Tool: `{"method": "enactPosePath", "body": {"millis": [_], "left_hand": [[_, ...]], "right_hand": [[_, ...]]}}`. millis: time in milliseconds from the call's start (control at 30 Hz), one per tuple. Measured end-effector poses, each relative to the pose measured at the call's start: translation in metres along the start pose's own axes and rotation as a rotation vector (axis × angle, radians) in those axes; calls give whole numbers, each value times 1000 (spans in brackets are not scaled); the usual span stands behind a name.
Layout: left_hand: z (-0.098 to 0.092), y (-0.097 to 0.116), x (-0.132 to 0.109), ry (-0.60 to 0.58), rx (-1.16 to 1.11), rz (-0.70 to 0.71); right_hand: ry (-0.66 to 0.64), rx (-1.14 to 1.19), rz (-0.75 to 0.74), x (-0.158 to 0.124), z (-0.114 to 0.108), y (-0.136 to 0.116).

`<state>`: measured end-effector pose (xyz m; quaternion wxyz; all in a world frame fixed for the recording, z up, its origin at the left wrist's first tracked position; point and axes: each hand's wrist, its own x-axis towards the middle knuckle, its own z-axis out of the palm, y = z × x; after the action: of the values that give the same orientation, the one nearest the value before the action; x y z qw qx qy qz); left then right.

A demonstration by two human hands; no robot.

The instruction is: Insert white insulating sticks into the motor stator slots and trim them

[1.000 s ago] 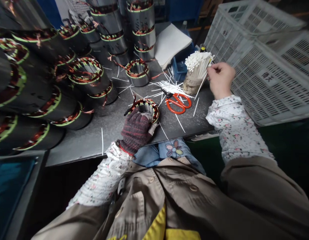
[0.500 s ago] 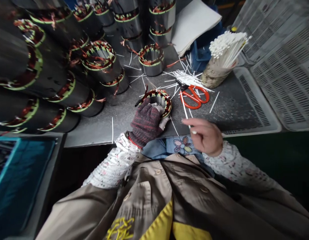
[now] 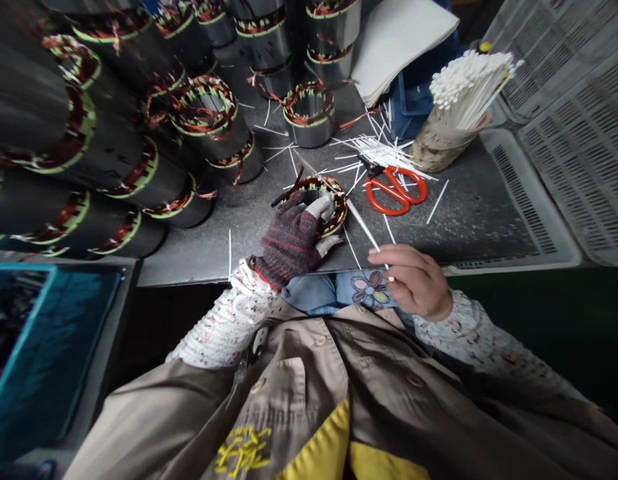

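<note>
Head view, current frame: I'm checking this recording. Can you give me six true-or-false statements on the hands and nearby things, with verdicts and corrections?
1. The left hand holds a copper-wound ring. True.
2. The right hand holds a thin white stick. True.
3. Both hands are gloved. False: only the left is; the right is bare.
4. A bundle of sticks stands in a container, right of the red-handled scissors in the picture. True.
5. The scissors are in the right hand. False: they lie on the table.
6. The right hand is inside the ring. False: it is outside.
</note>
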<state>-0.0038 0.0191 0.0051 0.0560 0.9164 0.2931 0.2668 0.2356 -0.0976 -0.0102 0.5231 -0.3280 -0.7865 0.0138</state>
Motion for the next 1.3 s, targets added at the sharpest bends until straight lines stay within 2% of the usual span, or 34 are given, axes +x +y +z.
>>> {"method": "enactPosePath", "body": {"millis": [67,167,300,400,467,567,667,733,833,1000,1167,1300], "left_hand": [[-1,0,0,-34,34,-30],[-1,0,1,-23,69,-22],[-1,-1,2,-29,17,-13],[-2,0,1,-35,-39,-38],[-1,3,-1,-4,-96,-79],[2,9,-4,69,-327,-177],[3,10,-2,94,-478,-214],[2,9,2,84,-448,-178],[-3,7,7,76,-409,-124],[-6,8,8,128,-347,-78],[-2,6,7,101,-333,-67],[-3,5,7,85,-304,-27]], "right_hand": [[-1,49,27,-1,3,1],[-5,73,86,-3,4,1],[-30,36,156,-2,1,-2],[-34,39,226,5,9,-1],[-4,91,305,12,21,3],[63,238,502,24,42,11],[69,331,651,33,50,16],[30,313,653,37,47,16],[-28,248,580,44,38,11],[-15,132,461,50,41,11],[-6,26,478,50,52,22],[-72,-28,512,56,47,17]]}}
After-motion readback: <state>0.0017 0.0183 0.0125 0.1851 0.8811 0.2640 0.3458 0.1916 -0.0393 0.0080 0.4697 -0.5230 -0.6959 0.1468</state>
